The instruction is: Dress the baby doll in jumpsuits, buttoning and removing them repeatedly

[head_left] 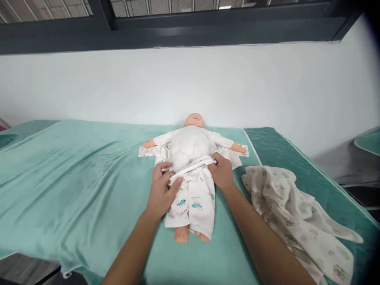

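Note:
A baby doll (194, 119) lies on its back, head toward the wall and arms spread wide. Its white top (190, 144) covers the chest, and an open printed garment (236, 154) is spread beneath its arms. White baby trousers (200, 194) with a cat print cover its legs, and the bare feet (181, 234) stick out below. My left hand (166, 186) grips the trousers' waistband at one hip, thumb on the cloth. At the other hip my right hand (220, 170) is closed on the same waistband, which slants higher on that side.
Under the doll is a light green sheet (89, 178) with creases on the left. A crumpled printed cloth (285, 206) lies at the right, partly on a darker green quilted cover (311, 190). Behind the bed rises a white wall (148, 87) below a dark window frame (208, 31).

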The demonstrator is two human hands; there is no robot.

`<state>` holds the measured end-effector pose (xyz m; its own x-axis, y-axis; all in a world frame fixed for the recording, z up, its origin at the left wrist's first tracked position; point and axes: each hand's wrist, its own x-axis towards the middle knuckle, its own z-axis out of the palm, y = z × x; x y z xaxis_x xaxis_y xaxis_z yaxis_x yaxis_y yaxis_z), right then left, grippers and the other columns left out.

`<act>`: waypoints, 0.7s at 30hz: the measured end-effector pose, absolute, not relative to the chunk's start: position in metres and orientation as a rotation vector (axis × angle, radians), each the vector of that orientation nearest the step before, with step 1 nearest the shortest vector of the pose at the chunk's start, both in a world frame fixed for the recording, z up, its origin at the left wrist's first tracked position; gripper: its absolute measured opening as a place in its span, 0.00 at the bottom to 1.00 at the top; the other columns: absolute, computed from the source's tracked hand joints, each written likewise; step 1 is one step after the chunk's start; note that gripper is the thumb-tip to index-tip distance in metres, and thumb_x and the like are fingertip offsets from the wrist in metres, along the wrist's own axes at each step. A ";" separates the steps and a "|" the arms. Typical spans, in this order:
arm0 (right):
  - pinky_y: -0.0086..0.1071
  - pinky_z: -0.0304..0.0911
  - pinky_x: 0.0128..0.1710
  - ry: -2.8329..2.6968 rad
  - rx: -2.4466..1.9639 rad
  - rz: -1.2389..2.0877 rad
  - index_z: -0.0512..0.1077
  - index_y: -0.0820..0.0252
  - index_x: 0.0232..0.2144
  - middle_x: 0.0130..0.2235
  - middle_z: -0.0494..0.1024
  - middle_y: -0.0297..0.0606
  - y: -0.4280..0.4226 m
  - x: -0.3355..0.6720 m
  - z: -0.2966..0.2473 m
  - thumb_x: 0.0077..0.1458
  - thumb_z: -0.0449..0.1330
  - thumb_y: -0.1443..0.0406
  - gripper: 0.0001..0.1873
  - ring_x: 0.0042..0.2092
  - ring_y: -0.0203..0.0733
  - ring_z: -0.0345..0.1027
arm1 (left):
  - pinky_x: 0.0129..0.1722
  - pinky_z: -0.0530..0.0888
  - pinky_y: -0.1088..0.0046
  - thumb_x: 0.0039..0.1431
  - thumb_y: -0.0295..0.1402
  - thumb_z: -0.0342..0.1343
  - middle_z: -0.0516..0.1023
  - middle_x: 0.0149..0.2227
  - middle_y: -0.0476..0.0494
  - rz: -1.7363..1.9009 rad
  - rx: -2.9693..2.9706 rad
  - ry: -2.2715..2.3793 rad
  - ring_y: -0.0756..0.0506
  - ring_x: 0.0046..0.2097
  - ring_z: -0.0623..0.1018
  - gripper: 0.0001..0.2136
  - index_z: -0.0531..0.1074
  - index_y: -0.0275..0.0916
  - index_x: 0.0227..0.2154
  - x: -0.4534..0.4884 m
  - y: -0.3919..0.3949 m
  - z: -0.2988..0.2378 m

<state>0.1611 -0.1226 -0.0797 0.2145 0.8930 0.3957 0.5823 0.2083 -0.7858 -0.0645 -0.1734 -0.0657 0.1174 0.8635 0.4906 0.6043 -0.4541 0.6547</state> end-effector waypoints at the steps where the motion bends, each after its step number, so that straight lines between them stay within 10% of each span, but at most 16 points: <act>1: 0.33 0.43 0.28 -1.454 -1.466 0.400 0.54 0.55 0.20 0.20 0.57 0.27 -0.122 0.162 -0.079 0.51 0.55 0.64 0.13 0.27 0.37 0.50 | 0.59 0.65 0.60 0.62 0.40 0.54 0.63 0.55 0.39 1.238 2.121 1.440 0.41 0.59 0.65 0.09 0.70 0.40 0.31 -0.062 -0.178 -0.066; 21: 0.29 0.49 0.28 -1.348 -1.253 0.821 0.62 0.57 0.21 0.23 0.60 0.27 -0.176 0.151 -0.079 0.44 0.57 0.66 0.05 0.29 0.35 0.52 | 0.58 0.66 0.60 0.61 0.36 0.54 0.66 0.54 0.39 1.283 2.158 1.505 0.41 0.58 0.68 0.07 0.67 0.40 0.30 -0.059 -0.170 -0.073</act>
<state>0.1508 -0.1758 -0.0792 0.1231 0.9625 0.2416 0.2272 0.2096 -0.9510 -0.0591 -0.1700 -0.0728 0.0976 0.8428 0.5292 0.6561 -0.4544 0.6026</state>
